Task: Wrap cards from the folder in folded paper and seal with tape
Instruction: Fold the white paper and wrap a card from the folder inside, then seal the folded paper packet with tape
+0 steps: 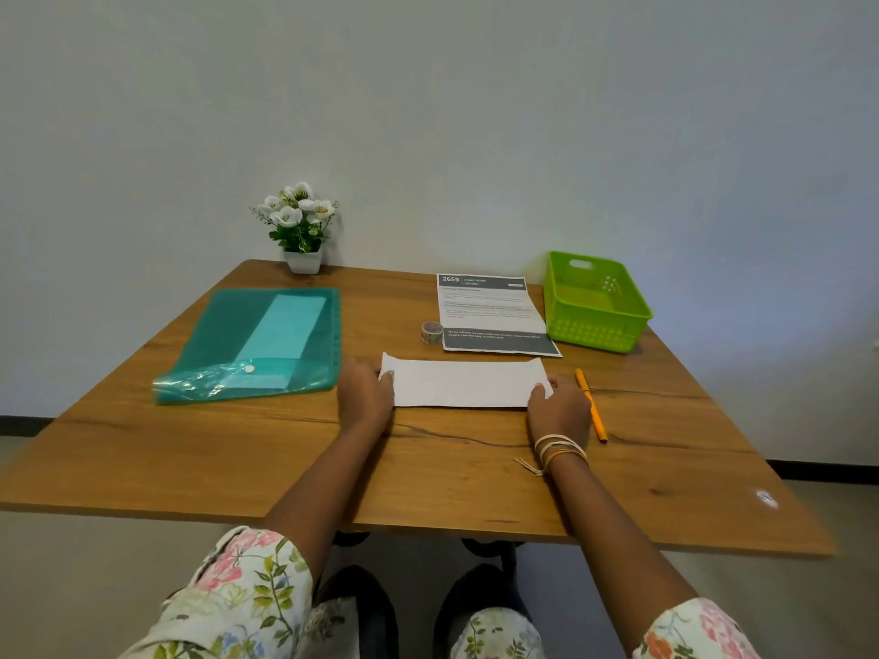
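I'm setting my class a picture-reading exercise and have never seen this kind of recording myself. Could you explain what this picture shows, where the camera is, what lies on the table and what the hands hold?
There is no machine here: a person works with bare hands, and the single picture comes from a wide-angle camera worn on the head, looking forward and down. That is why you see two arms reaching away from you.

The left hand and right hand each hold one end of a long folded white paper lying flat on the wooden table.

Also on the table: a teal plastic folder at the left with a pale sheet inside, a small roll of tape, a printed sheet, a green basket, an orange pen beside the right hand, and a pot of white flowers at the back.
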### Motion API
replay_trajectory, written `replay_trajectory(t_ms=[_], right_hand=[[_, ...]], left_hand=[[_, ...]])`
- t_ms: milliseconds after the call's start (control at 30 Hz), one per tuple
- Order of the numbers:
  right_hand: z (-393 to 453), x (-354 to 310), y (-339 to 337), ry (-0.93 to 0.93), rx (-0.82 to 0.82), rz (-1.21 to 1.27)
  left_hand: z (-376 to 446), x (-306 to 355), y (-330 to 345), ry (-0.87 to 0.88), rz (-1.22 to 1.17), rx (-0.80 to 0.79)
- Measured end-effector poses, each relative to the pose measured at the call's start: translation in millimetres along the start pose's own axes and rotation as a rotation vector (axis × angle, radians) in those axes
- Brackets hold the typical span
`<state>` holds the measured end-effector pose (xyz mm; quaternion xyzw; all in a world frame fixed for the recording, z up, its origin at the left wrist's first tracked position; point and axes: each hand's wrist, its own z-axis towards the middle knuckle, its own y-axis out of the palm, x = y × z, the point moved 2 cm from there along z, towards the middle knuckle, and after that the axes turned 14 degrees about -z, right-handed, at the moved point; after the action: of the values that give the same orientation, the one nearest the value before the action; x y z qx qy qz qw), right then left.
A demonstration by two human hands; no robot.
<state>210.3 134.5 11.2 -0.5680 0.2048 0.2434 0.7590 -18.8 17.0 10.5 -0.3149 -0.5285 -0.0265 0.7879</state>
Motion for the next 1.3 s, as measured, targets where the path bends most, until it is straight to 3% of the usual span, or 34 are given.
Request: replay_trajectory(t_ms=[400, 567, 700, 800, 1133, 1300], right_hand=[[5.3, -2.7, 11.2, -0.024, -0.038, -0.334], [2.5, -7.5, 13.5, -0.054, -0.008, -0.339], [-4.2, -24.5, 17.2, -0.324, 0.159, -0.427], [-11.6, -48.2, 32.7, -0.522, 0.204, -0.377], [29.8, -127.2, 83.7, -0.666, -0.244, -0.263], [39.9, -131.2, 102.6, -0.666, -0.271, -0.288]], left_hand=[[-9.2, 7.8, 8.1, 0.167, 0.476, 0.027], [-6.6, 18.2, 24.6, 0.362, 0.386, -0.130], [1.2, 14.1, 39.0, 0.343, 0.355, -0.284], [3.0, 9.0, 39.7, 0.325, 0.333, -0.282], [-0.7, 11.5, 36.7, 0.315, 0.278, -0.283], [-0.9, 12.6, 35.1, 0.339, 0.253, -0.261]])
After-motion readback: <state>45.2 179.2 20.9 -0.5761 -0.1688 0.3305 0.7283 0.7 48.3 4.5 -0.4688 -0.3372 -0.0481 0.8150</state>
